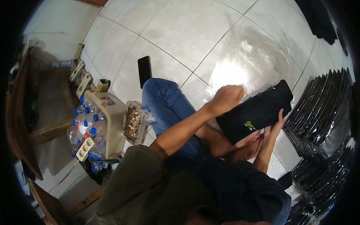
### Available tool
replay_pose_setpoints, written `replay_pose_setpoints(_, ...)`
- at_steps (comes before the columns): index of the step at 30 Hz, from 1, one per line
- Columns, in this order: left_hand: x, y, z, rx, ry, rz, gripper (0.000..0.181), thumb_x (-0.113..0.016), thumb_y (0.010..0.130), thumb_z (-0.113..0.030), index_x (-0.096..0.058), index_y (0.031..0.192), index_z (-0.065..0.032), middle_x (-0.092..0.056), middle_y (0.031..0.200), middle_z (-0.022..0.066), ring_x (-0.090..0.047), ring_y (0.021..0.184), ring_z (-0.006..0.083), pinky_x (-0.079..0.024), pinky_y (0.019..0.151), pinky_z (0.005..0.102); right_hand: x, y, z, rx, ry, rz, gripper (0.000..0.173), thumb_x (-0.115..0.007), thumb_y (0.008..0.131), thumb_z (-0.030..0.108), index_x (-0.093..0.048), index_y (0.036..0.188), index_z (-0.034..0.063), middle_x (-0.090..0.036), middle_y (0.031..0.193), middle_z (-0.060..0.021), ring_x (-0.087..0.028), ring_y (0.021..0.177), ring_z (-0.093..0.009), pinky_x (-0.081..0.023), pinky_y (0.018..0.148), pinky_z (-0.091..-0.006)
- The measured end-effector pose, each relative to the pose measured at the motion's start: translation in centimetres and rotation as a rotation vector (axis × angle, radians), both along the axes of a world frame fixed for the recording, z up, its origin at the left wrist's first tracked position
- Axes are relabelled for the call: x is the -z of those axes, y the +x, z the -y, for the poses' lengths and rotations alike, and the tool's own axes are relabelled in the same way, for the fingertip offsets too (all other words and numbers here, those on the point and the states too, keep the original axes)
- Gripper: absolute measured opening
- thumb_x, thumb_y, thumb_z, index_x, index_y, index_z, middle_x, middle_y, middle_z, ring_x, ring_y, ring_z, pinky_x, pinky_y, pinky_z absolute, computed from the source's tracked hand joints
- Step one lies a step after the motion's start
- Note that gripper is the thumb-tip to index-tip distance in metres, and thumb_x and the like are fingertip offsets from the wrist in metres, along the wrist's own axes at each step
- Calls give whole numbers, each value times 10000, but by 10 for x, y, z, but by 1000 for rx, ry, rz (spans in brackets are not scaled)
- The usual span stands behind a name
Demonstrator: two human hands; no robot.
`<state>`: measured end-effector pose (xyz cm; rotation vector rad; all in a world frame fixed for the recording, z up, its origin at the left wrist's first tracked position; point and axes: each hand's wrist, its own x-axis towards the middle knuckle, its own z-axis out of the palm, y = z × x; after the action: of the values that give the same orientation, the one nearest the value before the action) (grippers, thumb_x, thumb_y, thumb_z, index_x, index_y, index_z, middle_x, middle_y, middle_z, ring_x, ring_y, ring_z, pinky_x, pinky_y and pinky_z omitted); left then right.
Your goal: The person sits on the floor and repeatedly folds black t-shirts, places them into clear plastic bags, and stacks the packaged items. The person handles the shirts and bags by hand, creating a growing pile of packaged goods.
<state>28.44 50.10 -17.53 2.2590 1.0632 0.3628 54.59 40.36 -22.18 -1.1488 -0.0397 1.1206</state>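
A folded black garment point(257, 115) with a small green print and a white tag lies slantwise before my crossed legs. My right hand point(277, 121) grips its lower right edge, thumb on top and the other fingers partly hidden beneath. Curled into a loose fist, my left hand point(227, 98) is at the garment's upper left edge. Its fingertips are blurred, so what they pinch, if anything, is unclear. Just beyond both hands a sheet or bag of clear plastic point(253, 60) is spread on the floor, glossy with reflected light.
Stacked black plastic-wrapped packets point(317, 112) line the right side. A phone point(144, 71) lies by my left knee. To the left stand an ashtray point(132, 123) full of butts, a tub point(115, 132) of plastic bottles, a power strip point(85, 149) and wooden furniture point(22, 118).
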Motion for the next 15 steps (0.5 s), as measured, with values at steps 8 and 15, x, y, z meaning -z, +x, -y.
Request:
replay_pose_setpoints(8, 74, 32, -72, 116, 309, -65, 639, -651, 936, -395, -467, 1502, -165, -266, 1629, 216, -188, 1525, 413, -184, 1210, 604, -8, -7, 16, 90, 30, -15, 504, -669, 987, 237, -504, 1404, 6, -589, 1382, -160, -605, 1228, -315, -481, 1084, -486)
replay_pose_setpoints(15, 32, -1, -103, 112, 262, 148, 308, -732, 882, -242, -712, 1165, -124, -643, 1219, 122, -561, 1164, 298, -450, 1008, 428, -17, -16, 6, 97, 57, -19, 487, -650, 998, 203, -486, 1419, 21, -585, 1384, -153, -599, 1238, -303, -509, 1057, -464)
